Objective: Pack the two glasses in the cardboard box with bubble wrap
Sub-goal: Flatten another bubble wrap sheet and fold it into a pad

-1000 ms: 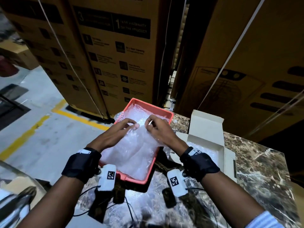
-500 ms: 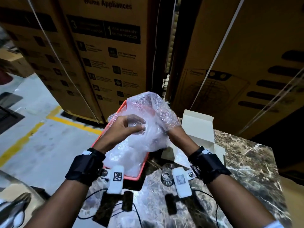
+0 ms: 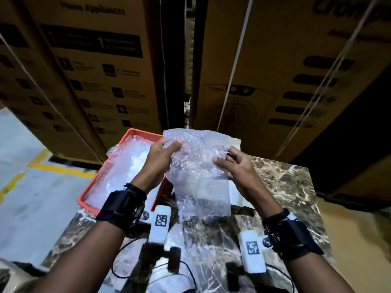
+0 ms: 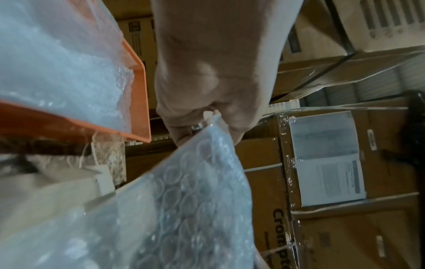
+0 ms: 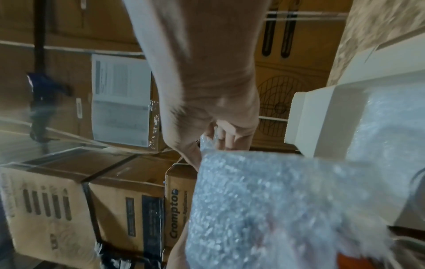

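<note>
We hold one sheet of bubble wrap (image 3: 198, 166) up in the air between our two hands, above the marble worktop (image 3: 281, 182). Our left hand (image 3: 159, 157) pinches the sheet's upper left edge, thumb in front and fingers curled behind; the left wrist view shows the same pinch (image 4: 207, 116) with the sheet (image 4: 184, 200) hanging away from it. Our right hand (image 3: 234, 163) grips the sheet's right edge, thumb pressed on the front face and fingers curled round behind; the right wrist view shows those fingers (image 5: 220, 138) closing on the top corner of the sheet (image 5: 276, 200). The sheet hangs roughly upright, its lower edge just above the worktop.

To the left, an orange tray (image 3: 93, 180) sits on the worktop with more bubble wrap (image 3: 124, 163) piled in it. Behind the held sheet lies the white cardboard box (image 3: 237, 195), open and mostly hidden; in the right wrist view its wall (image 5: 322, 116) shows, with bubble wrap lying inside. We cannot see the glasses here. Tall brown cartons (image 3: 275, 60) stand behind the worktop.
</note>
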